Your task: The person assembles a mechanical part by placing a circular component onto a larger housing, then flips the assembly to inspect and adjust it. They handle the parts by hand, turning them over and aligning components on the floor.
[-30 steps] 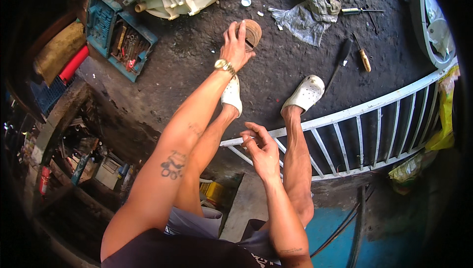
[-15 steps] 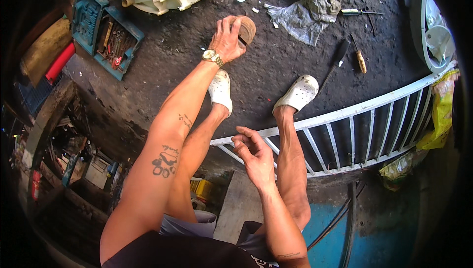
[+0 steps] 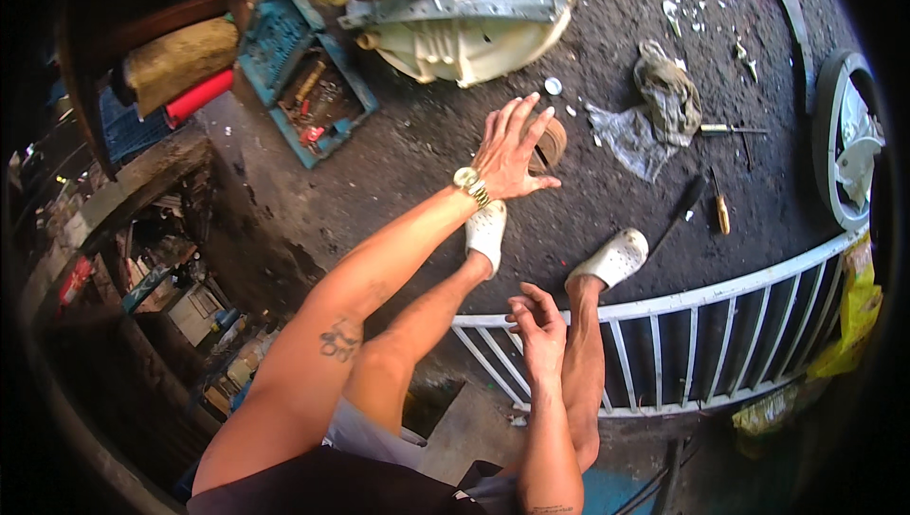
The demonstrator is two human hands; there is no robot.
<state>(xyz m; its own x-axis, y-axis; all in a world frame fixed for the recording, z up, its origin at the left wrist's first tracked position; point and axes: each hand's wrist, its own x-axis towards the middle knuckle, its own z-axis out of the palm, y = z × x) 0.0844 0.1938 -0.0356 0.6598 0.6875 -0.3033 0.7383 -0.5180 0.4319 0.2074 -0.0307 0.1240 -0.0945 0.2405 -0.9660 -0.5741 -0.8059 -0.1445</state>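
Observation:
My left hand, with a gold watch at the wrist, is open over the dark ground, its fingers spread wide. Just beyond its fingers lies a round brown disc with a dark slot, partly hidden by the hand. Nothing shows in the left hand's grip. My right hand hangs in front of my right shin, its fingers loosely bent and apart, holding nothing I can see. A small white cap lies on the ground past the disc.
A blue toolbox stands open at the far left, near a large whitish tub part with a grey housing. A crumpled rag, screwdrivers and a grey ring lie rightward. White railing crosses near my feet.
My left hand has let go of the brown disc and spread its fingers. The view has shifted, so the ground things sit lower and further right. The right hand remains in front of my leg.

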